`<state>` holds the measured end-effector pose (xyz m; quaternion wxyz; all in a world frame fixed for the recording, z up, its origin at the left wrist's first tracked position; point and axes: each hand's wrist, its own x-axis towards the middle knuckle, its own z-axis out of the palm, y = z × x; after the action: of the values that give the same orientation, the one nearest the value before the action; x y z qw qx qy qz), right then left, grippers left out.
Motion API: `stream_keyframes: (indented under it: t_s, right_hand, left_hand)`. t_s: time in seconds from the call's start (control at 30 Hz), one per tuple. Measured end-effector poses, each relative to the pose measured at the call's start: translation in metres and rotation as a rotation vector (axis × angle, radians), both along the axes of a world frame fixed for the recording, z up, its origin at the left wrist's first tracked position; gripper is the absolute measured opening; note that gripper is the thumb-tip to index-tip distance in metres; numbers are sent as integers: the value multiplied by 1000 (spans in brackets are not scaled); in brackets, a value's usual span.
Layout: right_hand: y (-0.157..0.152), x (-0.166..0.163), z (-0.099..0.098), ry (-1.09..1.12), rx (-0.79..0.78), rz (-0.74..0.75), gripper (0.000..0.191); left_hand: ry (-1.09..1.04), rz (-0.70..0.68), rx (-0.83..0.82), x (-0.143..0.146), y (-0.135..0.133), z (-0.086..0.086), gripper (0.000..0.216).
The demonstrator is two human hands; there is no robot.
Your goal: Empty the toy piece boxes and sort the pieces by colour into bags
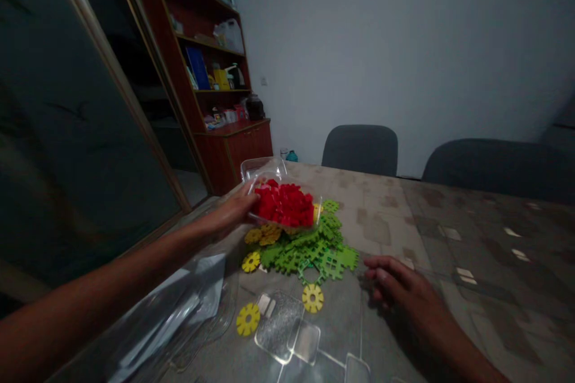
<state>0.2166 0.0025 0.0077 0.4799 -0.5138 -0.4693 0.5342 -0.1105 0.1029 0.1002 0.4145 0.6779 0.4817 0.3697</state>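
My left hand (236,210) grips the near left edge of a clear plastic container (318,206) filled with red interlocking pieces (285,203), held just above the table. Under and beside it lies a heap of green pieces (314,248) and several yellow gear-shaped pieces (263,235). Two more yellow gears (313,297) lie nearer to me. My right hand (398,284) rests on the table to the right of the green heap, fingers loosely curled and apart, holding nothing.
A second clear container (263,166) sits behind the red one. Clear plastic lids (287,329) and a plastic bag (179,305) lie near me. Two grey chairs (360,148) stand at the far side of the patterned table (449,239). A wooden shelf (211,72) is at the left.
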Motion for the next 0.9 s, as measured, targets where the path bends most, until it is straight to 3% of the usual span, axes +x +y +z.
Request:
stream_keyframes:
  t_s: [0.13,0.33,0.47,0.7,0.8,0.9]
  right_hand:
    - [0,3,-10,-4,-12,34,42]
    - [0,5,-19,8,-27,83,37]
    - [2,6,-20,-47,-25,64,40]
    - [0,-3,-15,-367,109,93,33]
    - [-3,-3,-16,-379,120,143,31]
    - [-2,-1,-20,-394,83,165,32]
  left_hand:
    - [214,156,378,-14,33,-9,59]
    - [443,215,608,-16,45,-48,58]
    - [575,152,721,-14,36,-59,60]
    - [705,127,965,-18,28,-51,48]
    - [710,253,1024,-35,28,-36,58]
    - [671,501,1003,-61,28,-19,68]
